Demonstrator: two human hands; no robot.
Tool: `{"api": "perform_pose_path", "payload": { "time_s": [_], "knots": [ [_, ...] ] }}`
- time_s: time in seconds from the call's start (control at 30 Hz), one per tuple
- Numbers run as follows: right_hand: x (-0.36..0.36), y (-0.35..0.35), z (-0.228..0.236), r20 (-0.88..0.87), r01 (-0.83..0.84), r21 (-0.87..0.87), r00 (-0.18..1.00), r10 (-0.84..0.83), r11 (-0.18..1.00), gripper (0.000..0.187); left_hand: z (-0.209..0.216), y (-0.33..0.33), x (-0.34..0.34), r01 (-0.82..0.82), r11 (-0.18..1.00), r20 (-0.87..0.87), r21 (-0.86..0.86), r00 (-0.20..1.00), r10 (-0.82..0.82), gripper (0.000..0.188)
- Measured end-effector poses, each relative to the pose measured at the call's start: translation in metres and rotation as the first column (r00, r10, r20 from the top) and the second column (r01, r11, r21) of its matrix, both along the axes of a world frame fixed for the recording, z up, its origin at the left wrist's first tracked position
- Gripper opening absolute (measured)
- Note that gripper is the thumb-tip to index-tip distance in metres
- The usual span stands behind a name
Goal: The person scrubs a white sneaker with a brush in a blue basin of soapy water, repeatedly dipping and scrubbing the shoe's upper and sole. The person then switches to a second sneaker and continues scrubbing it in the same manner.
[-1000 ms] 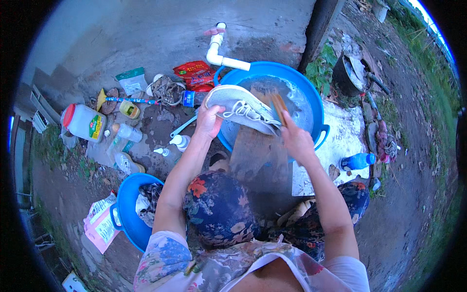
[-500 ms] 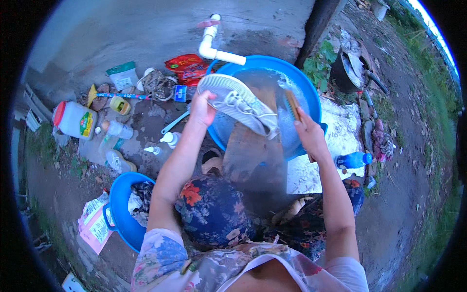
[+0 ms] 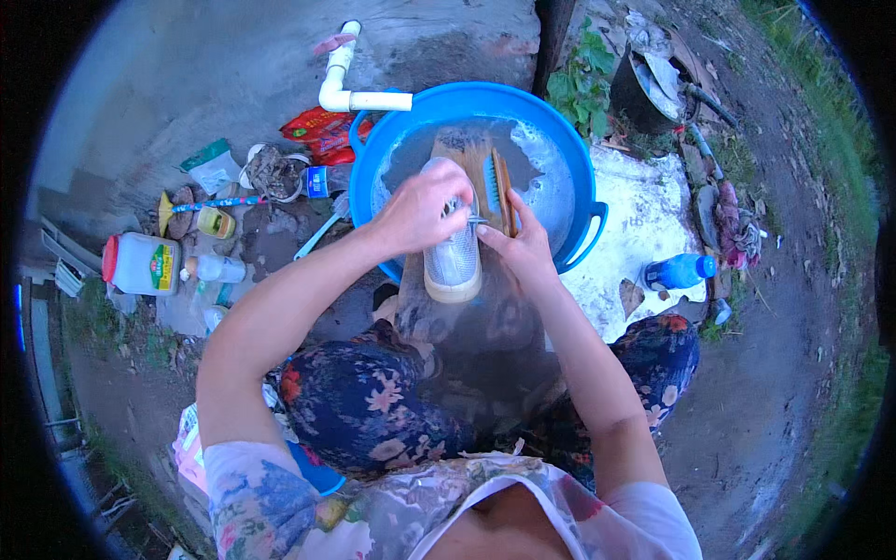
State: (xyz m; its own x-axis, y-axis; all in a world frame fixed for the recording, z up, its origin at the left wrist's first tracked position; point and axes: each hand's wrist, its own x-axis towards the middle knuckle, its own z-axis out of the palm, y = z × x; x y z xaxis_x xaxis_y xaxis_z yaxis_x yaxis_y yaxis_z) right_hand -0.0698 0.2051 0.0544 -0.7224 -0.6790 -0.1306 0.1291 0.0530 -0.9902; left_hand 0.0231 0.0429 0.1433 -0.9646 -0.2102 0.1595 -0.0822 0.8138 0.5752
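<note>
Two hands of mine are busy at one pale shoe [image 3: 455, 271]. The shoe is right in front of me, over a wet wooden board [image 3: 457, 140] that slopes into a big blue tub [image 3: 581, 154]. I cannot tell if the shoe touches the board. Its round toe points back at me, and its other end is hidden under my left hand [image 3: 425, 207].

My left hand comes over the shoe from its left side. The fingers are bent down on the top, close to the lace [image 3: 478, 220]. They are too bunched up for me to tell if the tips pinch it. The toe sticks out just below this hand.

My right hand [image 3: 525, 245] is on the right side of the shoe. Its thumb and fingers are pressed together on a wooden brush [image 3: 505, 191]. The brush stands up from that grip, with its blue-green bristles facing left. My right thumb tip is right by the lace.

Soapy water [image 3: 551, 177] fills the tub around the board. A white pipe [image 3: 338, 75] comes from the wall, and a blue bottle [image 3: 674, 272] lies off to my right.
</note>
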Motion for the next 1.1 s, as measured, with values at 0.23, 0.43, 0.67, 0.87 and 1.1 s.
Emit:
{"api": "perform_pose_path", "payload": {
  "time_s": [0.23,0.43,0.67,0.87,1.1],
  "knots": [
    [-0.069,-0.030,-0.067,-0.069,0.220,0.489,0.974,-0.214,0.844,0.059,0.019,0.007,0.002,0.110,0.986,0.553,-0.125,0.833,-0.022,0.031],
    [-0.041,-0.021,-0.020,-0.016,0.040,0.350,0.999,-0.037,0.936,0.060,0.014,0.012,-0.017,0.452,0.841,0.847,-0.295,0.532,0.011,0.024],
    [-0.037,-0.026,-0.011,-0.163,0.110,0.259,0.984,-0.068,0.960,0.068,0.021,0.005,0.016,0.332,0.814,0.669,-0.477,0.738,0.090,0.020],
    [-0.021,-0.033,0.011,-0.340,0.206,0.287,0.935,-0.102,0.935,0.073,0.011,-0.005,0.031,-0.402,0.906,0.421,0.130,0.850,0.317,0.017],
    [-0.023,-0.044,0.002,-0.454,0.072,0.505,0.869,0.194,0.860,0.071,0.005,-0.010,0.004,0.088,0.943,0.828,-0.321,0.509,0.234,0.027]
  ]
}}
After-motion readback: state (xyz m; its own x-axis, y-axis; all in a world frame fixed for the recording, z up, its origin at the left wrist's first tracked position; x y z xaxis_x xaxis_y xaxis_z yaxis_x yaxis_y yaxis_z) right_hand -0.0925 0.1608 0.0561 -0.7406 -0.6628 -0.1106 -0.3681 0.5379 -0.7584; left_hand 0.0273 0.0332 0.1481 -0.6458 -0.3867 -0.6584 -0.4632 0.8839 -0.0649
